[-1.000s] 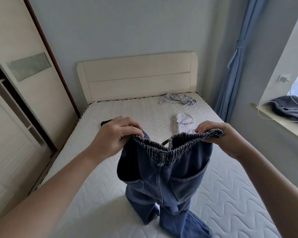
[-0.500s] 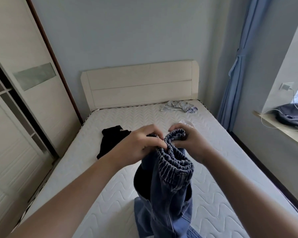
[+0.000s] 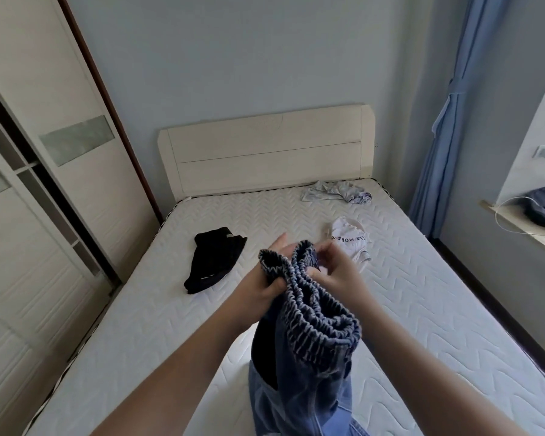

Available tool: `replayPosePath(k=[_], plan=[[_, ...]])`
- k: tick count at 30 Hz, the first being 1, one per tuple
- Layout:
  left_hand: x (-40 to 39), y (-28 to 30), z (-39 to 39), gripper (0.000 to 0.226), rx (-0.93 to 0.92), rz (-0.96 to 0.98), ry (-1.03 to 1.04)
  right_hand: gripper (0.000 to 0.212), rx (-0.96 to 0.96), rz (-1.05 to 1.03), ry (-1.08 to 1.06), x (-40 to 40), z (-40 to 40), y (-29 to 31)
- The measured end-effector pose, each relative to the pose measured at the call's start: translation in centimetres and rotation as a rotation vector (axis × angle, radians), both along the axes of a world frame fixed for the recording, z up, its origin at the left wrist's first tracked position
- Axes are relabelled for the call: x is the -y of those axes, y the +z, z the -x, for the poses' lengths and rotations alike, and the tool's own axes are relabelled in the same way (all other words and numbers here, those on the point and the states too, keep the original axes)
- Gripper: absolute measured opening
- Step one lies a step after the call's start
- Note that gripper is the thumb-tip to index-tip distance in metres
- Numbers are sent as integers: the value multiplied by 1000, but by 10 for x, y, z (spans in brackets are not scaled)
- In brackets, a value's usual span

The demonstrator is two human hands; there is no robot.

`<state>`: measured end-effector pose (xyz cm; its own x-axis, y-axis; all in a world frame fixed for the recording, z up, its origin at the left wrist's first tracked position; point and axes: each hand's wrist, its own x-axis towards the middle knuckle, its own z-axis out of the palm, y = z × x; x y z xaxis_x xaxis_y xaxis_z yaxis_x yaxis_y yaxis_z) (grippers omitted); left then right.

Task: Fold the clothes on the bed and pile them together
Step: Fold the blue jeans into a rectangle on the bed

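A bare white bed (image 3: 422,309) filled most of the room, with a cream headboard (image 3: 265,152) far beyond the fingers, a wardrobe (image 3: 29,215) well to their left and a blue curtain (image 3: 447,121) well to their right. Blue jeans (image 3: 306,357) hung over the bed from both hands, the gathered waistband bunched between them. The left hand (image 3: 265,287) gripped the waistband, thumb curled over its edge. The right hand (image 3: 334,272) pinched the waistband just beside it, fingers bent. A black garment (image 3: 213,259) lay on the bed left of the fingers. A white printed top (image 3: 350,240) lay just beyond the right fingers. A crumpled grey garment (image 3: 334,191) lay farther off, near the headboard.
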<state>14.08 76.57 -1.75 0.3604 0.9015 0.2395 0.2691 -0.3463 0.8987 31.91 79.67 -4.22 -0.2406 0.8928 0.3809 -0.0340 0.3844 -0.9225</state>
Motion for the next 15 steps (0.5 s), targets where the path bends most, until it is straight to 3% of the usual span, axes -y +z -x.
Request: replayPosePath(k=[2,4,11,15], plan=[[-1,-7,1,46,15,1,-4,35,156,-60,-149,5,-3,4],[0,-14,2,39,18,22,9,34,239,-67,-134,8,-4,6],[-11,-40,2,32,-44,70,128,34,211,136,57,16,-29,-1],[-13,-62,-2,32,-121,35,226,17,314,197,44,22,-50,-18]])
